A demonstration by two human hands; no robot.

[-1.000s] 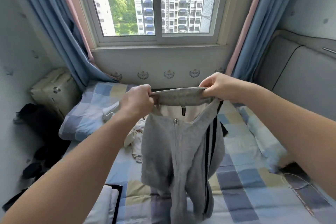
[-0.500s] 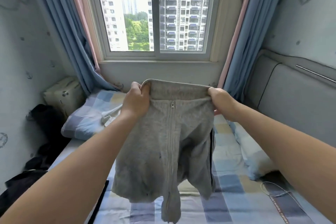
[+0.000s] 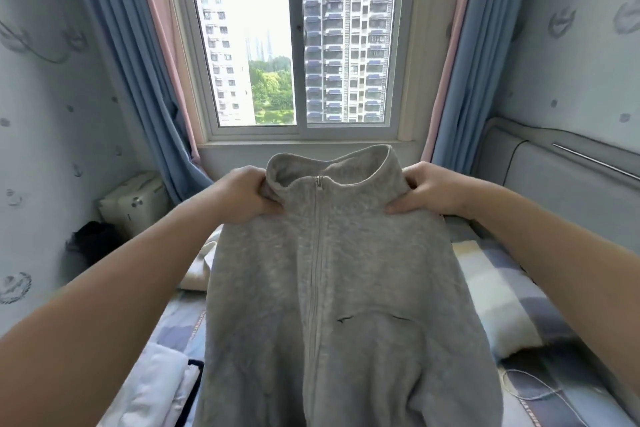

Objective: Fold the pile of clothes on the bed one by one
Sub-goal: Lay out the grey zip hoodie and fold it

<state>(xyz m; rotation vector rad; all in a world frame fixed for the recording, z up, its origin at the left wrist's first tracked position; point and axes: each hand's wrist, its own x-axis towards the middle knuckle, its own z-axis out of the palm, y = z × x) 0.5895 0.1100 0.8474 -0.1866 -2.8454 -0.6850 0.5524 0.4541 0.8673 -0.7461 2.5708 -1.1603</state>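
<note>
A grey zip-up fleece jacket (image 3: 346,288) hangs in front of me over the bed (image 3: 540,402), front side facing me, zipper shut up to the stand-up collar. My left hand (image 3: 242,194) grips its left shoulder beside the collar. At the other side of the collar my right hand (image 3: 429,189) holds the right shoulder. The jacket's body spreads wide and its lower part runs out of view, hiding most of the bed behind it. A pale garment (image 3: 202,263) peeks out behind the jacket's left edge.
The bed has a blue, yellow and grey checked sheet and a checked pillow (image 3: 498,295) at the right. White folded cloth with a dark edge (image 3: 156,388) lies at lower left. A cream box (image 3: 133,204) and dark clothes (image 3: 93,243) sit at the left wall. A thin cable (image 3: 533,388) lies lower right.
The jacket has been turned and lifted, so the zipped front and collar face me, and it hangs spread wide. Both hands have shifted from the collar edge to the shoulders. My view tilted upward.
</note>
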